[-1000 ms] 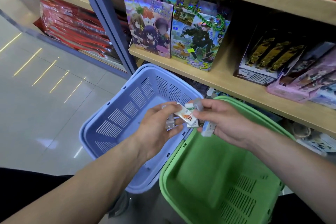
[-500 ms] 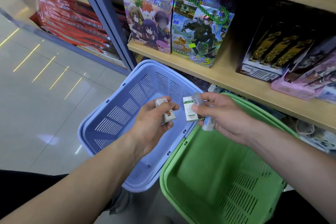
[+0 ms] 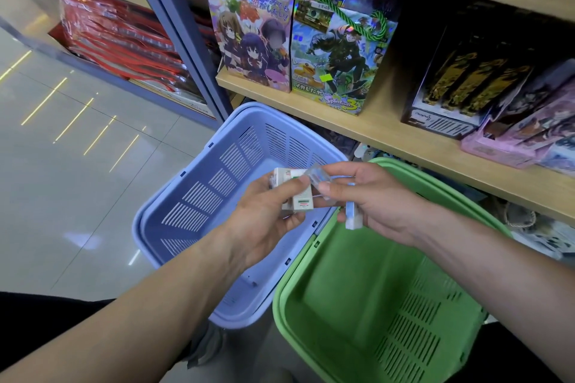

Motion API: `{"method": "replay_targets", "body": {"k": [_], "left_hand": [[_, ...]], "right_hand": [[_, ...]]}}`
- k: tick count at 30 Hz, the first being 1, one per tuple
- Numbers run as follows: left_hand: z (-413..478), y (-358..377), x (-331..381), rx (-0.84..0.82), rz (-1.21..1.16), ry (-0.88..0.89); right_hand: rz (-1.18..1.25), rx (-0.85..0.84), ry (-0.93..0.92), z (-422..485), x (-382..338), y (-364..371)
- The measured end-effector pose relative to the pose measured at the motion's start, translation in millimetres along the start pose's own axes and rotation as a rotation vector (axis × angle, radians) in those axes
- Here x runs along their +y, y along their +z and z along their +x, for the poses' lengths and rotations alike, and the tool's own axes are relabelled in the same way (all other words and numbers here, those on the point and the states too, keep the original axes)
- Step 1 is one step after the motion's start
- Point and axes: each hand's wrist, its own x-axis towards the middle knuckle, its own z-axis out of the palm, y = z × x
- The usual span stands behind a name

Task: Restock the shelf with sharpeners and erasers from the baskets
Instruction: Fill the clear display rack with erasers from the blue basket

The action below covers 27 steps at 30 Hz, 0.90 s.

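My left hand (image 3: 264, 221) grips two white boxed erasers (image 3: 300, 197) above the blue basket (image 3: 199, 196). My right hand (image 3: 373, 199) pinches a clear plastic sharpener (image 3: 317, 176) at its fingertips, touching the erasers, and also holds a pale blue and white eraser (image 3: 353, 216) lower in its palm. Both hands meet over the gap between the blue basket and the green basket (image 3: 357, 314). Neither basket shows any stock on its visible floor. The wooden shelf (image 3: 382, 130) runs behind the baskets.
Two illustrated gift bags (image 3: 292, 43) stand on the shelf at the left, with dark boxes (image 3: 466, 84) and pink boxes (image 3: 522, 137) to the right. A blue upright post (image 3: 183, 34) divides off red packs (image 3: 118, 43). Tiled floor (image 3: 77, 180) lies to the left.
My hands came back together. The white eraser pinched by my right hand half a second ago now sits in my left hand beside the first one.
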Motion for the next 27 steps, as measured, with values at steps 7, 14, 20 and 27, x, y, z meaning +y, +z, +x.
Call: {"method": "replay_targets", "body": {"k": [7, 14, 20, 27], "left_hand": [[0, -4, 2, 0.029, -0.048, 0.024], [3, -2, -2, -0.01, 0.025, 0.072], [4, 0, 1, 0.027, 0.031, 0.074], [4, 5, 3, 0.052, 0.014, 0.068]], "right_hand": [[-0.084, 0.036, 0.068, 1, -2, 2], [-0.216, 0.112, 0.041, 2, 0, 0], [-0.115, 0.048, 0.065, 3, 3, 0], [0.054, 0.026, -0.004, -2, 7, -20]]}}
